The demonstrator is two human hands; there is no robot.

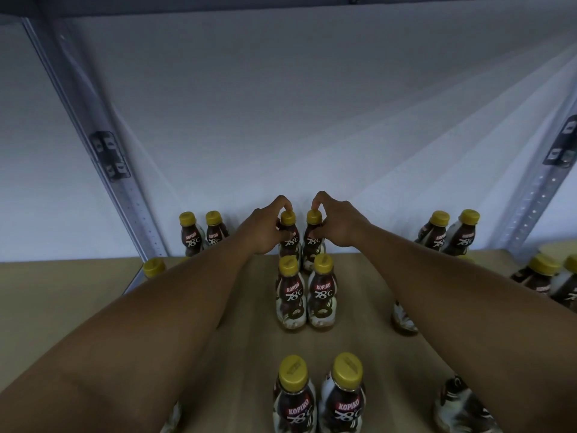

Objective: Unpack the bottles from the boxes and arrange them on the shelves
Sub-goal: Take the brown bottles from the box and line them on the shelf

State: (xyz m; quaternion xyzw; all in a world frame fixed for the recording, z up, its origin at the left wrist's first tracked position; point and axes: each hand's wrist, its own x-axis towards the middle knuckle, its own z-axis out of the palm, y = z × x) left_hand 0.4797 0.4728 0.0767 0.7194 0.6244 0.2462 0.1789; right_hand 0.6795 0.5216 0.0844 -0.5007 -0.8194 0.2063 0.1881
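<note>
Both arms reach to the centre of the frame. My left hand (265, 228) is closed on the neck of the left rear bottle (288, 235), fingertips on its yellow cap. My right hand (335, 225) grips the right rear bottle (313, 237) the same way. Both bottles stand upright, side by side, near the white back wall (296, 120) on the wooden shelf (243, 323).

Bottles: dark brown drink, brown-and-cream label reading KOPIKO 78°C, yellow screw cap. An identical middle pair (307, 295) stands just in front; a front pair (318, 398) sits at lower centre. More stand at left and right.
</note>
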